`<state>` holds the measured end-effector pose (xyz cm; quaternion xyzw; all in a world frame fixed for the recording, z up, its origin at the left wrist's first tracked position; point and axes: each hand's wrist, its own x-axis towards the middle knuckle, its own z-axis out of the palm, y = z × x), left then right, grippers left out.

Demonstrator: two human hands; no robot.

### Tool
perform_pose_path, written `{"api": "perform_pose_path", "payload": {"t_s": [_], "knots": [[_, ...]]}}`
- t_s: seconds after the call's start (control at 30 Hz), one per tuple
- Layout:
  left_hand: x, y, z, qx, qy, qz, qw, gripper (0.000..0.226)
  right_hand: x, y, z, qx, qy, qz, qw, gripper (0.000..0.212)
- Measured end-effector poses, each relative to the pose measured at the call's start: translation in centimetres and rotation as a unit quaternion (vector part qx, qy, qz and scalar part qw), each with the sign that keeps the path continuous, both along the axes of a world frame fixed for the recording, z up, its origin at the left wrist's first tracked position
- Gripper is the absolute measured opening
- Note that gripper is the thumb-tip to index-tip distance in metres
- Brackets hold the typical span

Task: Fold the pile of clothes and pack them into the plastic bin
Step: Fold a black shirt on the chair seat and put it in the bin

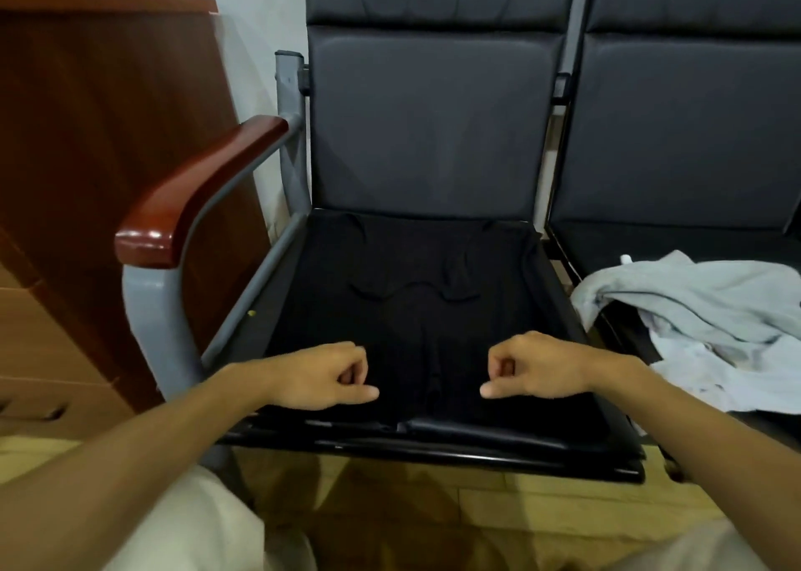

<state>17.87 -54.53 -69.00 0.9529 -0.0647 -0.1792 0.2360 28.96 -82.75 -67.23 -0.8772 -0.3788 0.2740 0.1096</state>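
Covering seat [498, 458] edge to edge (black garment [411, 267])

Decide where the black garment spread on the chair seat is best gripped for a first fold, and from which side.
Pinch the near edge of the black garment at its two front corners, fingers coming from the front of the chair seat. It lies flat, that edge is nearest, and the backrest and armrest likely hinder other approaches.
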Motion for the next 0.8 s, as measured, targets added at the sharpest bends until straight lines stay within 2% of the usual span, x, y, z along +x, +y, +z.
{"api": "perform_pose_path", "payload": {"t_s": [0.07, 0.2, 0.27, 0.4, 0.47, 0.57, 0.67, 0.73, 0.8], "knots": [[-0.8, -0.1, 0.2, 0.033, 0.030, -0.015, 0.999, 0.037, -1.0, -0.5, -0.1, -0.037, 0.011, 0.015, 0.999, 0.034], [-1.1, -0.7, 0.1, 0.079, 0.051, -0.053, 0.994, 0.040, -1.8, -0.2, -0.3, -0.088, -0.032, 0.041, 0.995, 0.051], [-1.0, -0.8, -0.2, 0.072, 0.034, -0.053, 0.995, 0.033, -1.9, -0.3, -0.7, -0.081, -0.034, 0.044, 0.995, 0.046], [-0.2, -0.3, -0.5, 0.071, 0.009, -0.021, 0.997, 0.022, -1.2, -0.9, -1.2, -0.025, -0.048, 0.042, 0.998, 0.014], [0.2, -0.2, -0.7, 0.077, 0.001, -0.016, 0.997, 0.016, -0.6, -1.1, -1.3, -0.012, -0.055, 0.033, 0.998, 0.011], [1.0, 0.1, -0.7, 0.071, -0.043, 0.027, 0.996, 0.012, 0.7, -1.5, -1.3, 0.042, -0.058, -0.036, 0.997, 0.023], [1.8, 0.8, 0.1, 0.014, -0.094, 0.116, 0.989, 0.012, 2.5, -1.8, -1.1, 0.117, -0.074, -0.140, 0.980, 0.021], [2.0, 1.2, 0.3, -0.024, -0.115, 0.171, 0.978, 0.013, 3.4, -2.1, -1.1, 0.131, -0.091, -0.191, 0.968, 0.019], [2.0, 1.7, 0.3, -0.021, -0.133, 0.204, 0.970, 0.016, 3.9, -2.3, -1.2, 0.119, -0.120, -0.205, 0.964, 0.013]]}}
